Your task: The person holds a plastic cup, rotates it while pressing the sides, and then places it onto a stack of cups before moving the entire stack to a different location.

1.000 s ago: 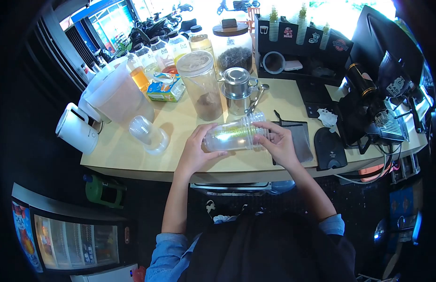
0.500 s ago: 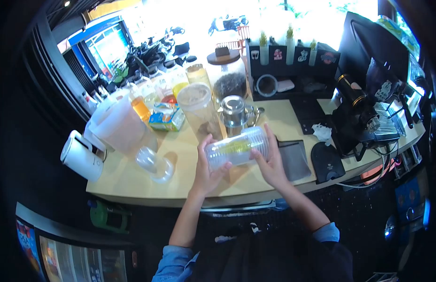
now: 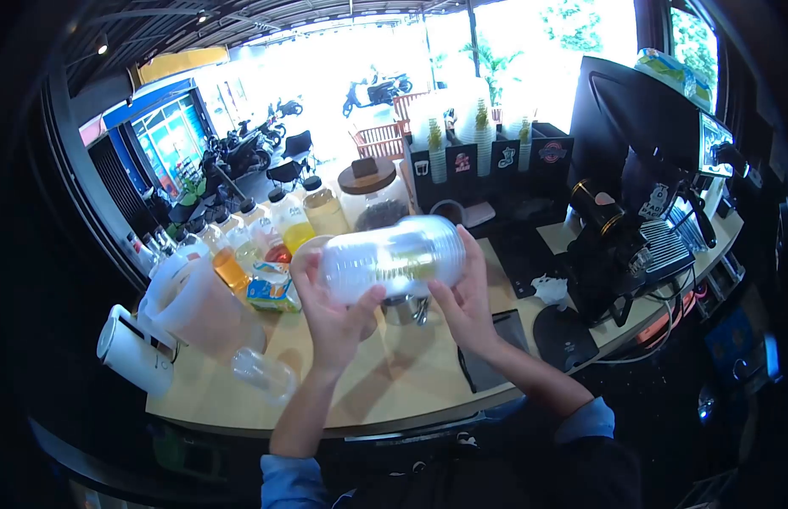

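A stack of clear plastic cups with a yellow-green print lies sideways in the air above the counter. My left hand grips its left end, thumb along the lower side. At the other end my right hand holds it, thumb near the print. Behind and below the stack, a metal pot is partly hidden. A tall clear container also stands mostly hidden behind my left hand. To the left, a clear plastic cup lies on its side on the wooden counter.
At left stand a white kettle and a frosted pitcher. Several syrup bottles line the back left, near a large wooden-lidded jar. A black cup holder stands behind. At right are a coffee grinder and crumpled tissue.
Both hands have raised the cup stack higher, and it now covers part of the metal pot and jars. The view has tilted upward, showing more of the street and ceiling.
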`<action>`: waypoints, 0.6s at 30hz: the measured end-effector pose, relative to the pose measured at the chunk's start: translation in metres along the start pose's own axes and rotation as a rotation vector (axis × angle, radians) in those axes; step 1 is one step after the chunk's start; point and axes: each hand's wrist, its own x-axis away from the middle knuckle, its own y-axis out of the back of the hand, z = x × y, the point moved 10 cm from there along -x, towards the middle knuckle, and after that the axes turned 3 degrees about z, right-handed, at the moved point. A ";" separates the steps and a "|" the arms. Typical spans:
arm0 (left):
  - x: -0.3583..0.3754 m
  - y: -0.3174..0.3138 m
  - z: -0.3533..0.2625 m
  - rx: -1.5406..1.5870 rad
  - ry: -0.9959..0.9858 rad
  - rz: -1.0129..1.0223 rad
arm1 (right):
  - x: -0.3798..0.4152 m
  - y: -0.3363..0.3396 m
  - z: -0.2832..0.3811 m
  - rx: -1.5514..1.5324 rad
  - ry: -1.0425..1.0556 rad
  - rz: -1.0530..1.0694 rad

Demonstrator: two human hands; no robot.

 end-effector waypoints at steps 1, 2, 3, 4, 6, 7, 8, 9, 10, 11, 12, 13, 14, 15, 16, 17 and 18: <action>-0.019 -0.011 -0.011 -0.057 -0.094 0.047 | -0.015 0.004 0.001 -0.032 0.031 0.000; -0.038 -0.024 -0.021 -0.110 -0.191 0.091 | -0.031 0.009 -0.003 -0.091 0.010 -0.003; -0.060 -0.034 -0.019 -0.083 -0.211 0.102 | -0.049 0.018 -0.008 -0.064 -0.013 -0.040; -0.081 -0.044 -0.016 -0.059 -0.226 0.111 | -0.066 0.027 -0.015 -0.041 -0.041 -0.077; -0.126 -0.067 -0.011 -0.131 -0.299 0.122 | -0.108 0.043 -0.024 -0.082 -0.016 -0.120; -0.148 -0.080 -0.008 -0.219 -0.345 0.104 | -0.128 0.051 -0.029 -0.054 0.001 -0.134; -0.166 -0.094 -0.004 -0.257 -0.328 0.114 | -0.145 0.061 -0.032 -0.018 -0.003 -0.174; -0.181 -0.107 -0.003 -0.319 -0.364 0.121 | -0.162 0.069 -0.037 0.023 0.001 -0.185; -0.198 -0.118 0.001 -0.381 -0.401 0.127 | -0.177 0.078 -0.043 0.065 0.007 -0.195; -0.216 -0.127 0.005 -0.437 -0.428 0.139 | -0.190 0.085 -0.047 0.064 0.021 -0.192; -0.235 -0.133 0.008 -0.493 -0.455 0.148 | -0.203 0.093 -0.053 0.177 -0.001 -0.193; -0.250 -0.140 0.011 -0.538 -0.469 0.167 | -0.213 0.100 -0.057 0.291 -0.024 -0.194; -0.265 -0.144 0.014 -0.535 -0.480 0.161 | -0.220 0.106 -0.060 0.293 -0.013 -0.189; -0.284 -0.147 0.027 -0.486 -0.482 0.202 | -0.224 0.111 -0.067 0.245 -0.041 -0.179; -0.298 -0.150 0.037 -0.438 -0.480 0.243 | -0.225 0.116 -0.076 0.196 -0.072 -0.170; -0.313 -0.151 0.052 -0.557 -0.428 0.282 | -0.224 0.118 -0.080 0.210 -0.058 -0.172; -0.321 -0.149 0.058 -0.555 -0.432 0.281 | -0.221 0.120 -0.080 0.213 -0.054 -0.171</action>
